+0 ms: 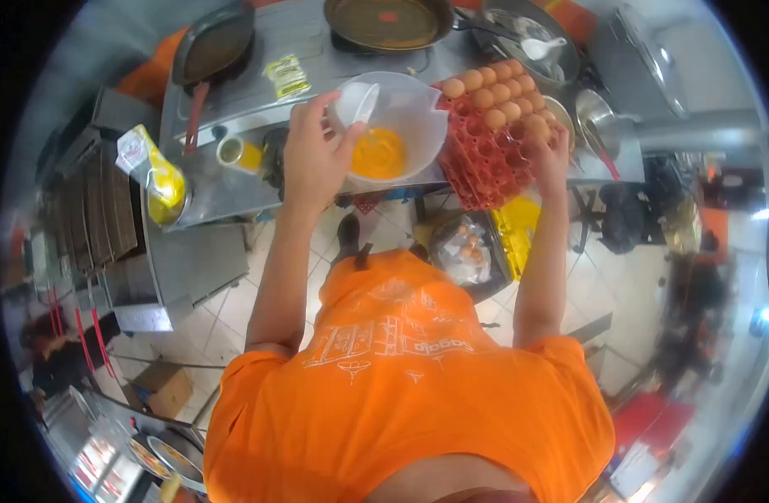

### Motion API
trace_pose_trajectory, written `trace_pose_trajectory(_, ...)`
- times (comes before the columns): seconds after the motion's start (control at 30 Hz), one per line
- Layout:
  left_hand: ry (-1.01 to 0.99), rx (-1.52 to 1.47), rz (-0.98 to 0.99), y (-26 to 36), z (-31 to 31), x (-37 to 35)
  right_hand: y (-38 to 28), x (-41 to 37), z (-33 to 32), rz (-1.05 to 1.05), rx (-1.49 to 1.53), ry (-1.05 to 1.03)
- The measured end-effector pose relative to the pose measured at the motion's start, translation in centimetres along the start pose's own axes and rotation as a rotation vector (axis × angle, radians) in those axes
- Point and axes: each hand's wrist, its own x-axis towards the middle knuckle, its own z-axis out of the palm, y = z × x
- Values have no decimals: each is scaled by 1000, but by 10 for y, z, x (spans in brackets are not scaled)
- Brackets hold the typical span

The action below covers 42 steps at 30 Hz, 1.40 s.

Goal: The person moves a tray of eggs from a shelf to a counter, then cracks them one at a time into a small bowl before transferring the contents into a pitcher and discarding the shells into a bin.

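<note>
My left hand (316,151) grips a small white bowl (357,102), tilted at the left rim of a large translucent bowl (424,121). Beaten-looking yellow egg (378,154) lies in the bottom of that large bowl. Over on the right, my right hand (548,155) has its fingers closed around a brown egg (537,128) at the edge of a red egg tray (477,155). Rows of brown eggs (493,92) fill the tray's far part, while its near cups hold none.
Pans (389,23) stand on the stove at the back, with a yellow packet (287,77) in front. A yellow-filled cup (240,154) and a yellow pouch (154,168) are at left. Metal bowls (595,113) stand at right. Below the counter, a bin (464,251) holds eggshells.
</note>
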Motion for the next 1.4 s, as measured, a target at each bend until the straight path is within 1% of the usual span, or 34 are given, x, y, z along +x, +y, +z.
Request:
trace_pose_trajectory(0.03, -14, -8, 30, 1, -2, -1, -11, -10, 12, 4, 4, -24)
trace_pose_trajectory(0.1, -6, -49, -5, 1, -3, -3, -41, -43, 47, 152, -253, -305)
trace_pose_trajectory(0.17, 0, -166, -54, -6, 3, 0, -72, -82, 89, 74, -498, -443)
trace_pose_trajectory(0.23, -10, -176, -73, -2, 1, 1, -62, -97, 118, -742, -553, -382)
trace_pose_trajectory(0.27, -15, -188, -94, -1, 1, 1, -60, -105, 126, -740, -556, -379)
trace_pose_trajectory(0.33, -36, -215, -130, -1, 3, 1, -60, -118, 134, -514, -727, -572)
trace_pose_trajectory(0.37, -54, -239, -167, -3, 3, 2, -61, -117, 134, -515, -727, -571)
trace_pose_trajectory(0.43, -73, -278, -187, -7, 5, 2, -62, -113, 130, -417, -667, -496)
trace_pose_trajectory(0.47, -97, -318, -208, -9, 8, 1, -65, -111, 127, -418, -668, -498)
trace_pose_trajectory(0.5, -96, -320, -208, -9, 12, 0, -71, -108, 123, -208, -443, -497)
trace_pose_trajectory(0.53, -157, -443, -260, -8, 17, 1, -79, -104, 120, -1, -216, -487)
trace_pose_trajectory(0.57, -221, -565, -311, -5, 24, 0, -88, -99, 116, -3, -218, -484)
trace_pose_trajectory(0.6, -227, -567, -307, -1, 31, -1, -99, -93, 113, 2, -139, -511)
trace_pose_trajectory(0.67, -396, -835, -423, 12, 48, -8, -114, -83, 108, -153, -152, -539)
trace_pose_trajectory(0.7, -409, -839, -416, 19, 55, -10, -122, -78, 105, -158, -157, -527)
trace_pose_trajectory(0.77, -510, -940, -470, 31, 67, -15, -137, -70, 96, -383, -550, -571)
trace_pose_trajectory(0.83, -540, -937, -469, 37, 77, -18, -144, -68, 90, -384, -546, -578)
trace_pose_trajectory(0.9, -564, -934, -470, 40, 86, -19, -148, -64, 83, -421, -718, -610)
trace_pose_trajectory(1.03, -629, -949, -497, 44, 100, -26, -156, -62, 72, -442, -835, -599)
trace_pose_trajectory(1.1, -652, -942, -501, 46, 105, -28, -157, -62, 68, -398, -922, -594)
trace_pose_trajectory(1.23, -666, -959, -502, 51, 112, -31, -151, -63, 59, -379, -916, -559)
trace_pose_trajectory(1.3, -668, -952, -504, 54, 115, -33, -142, -62, 54, -432, -968, -527)
trace_pose_trajectory(1.4, -692, -973, -522, 58, 124, -36, -132, -61, 47, -445, -972, -500)
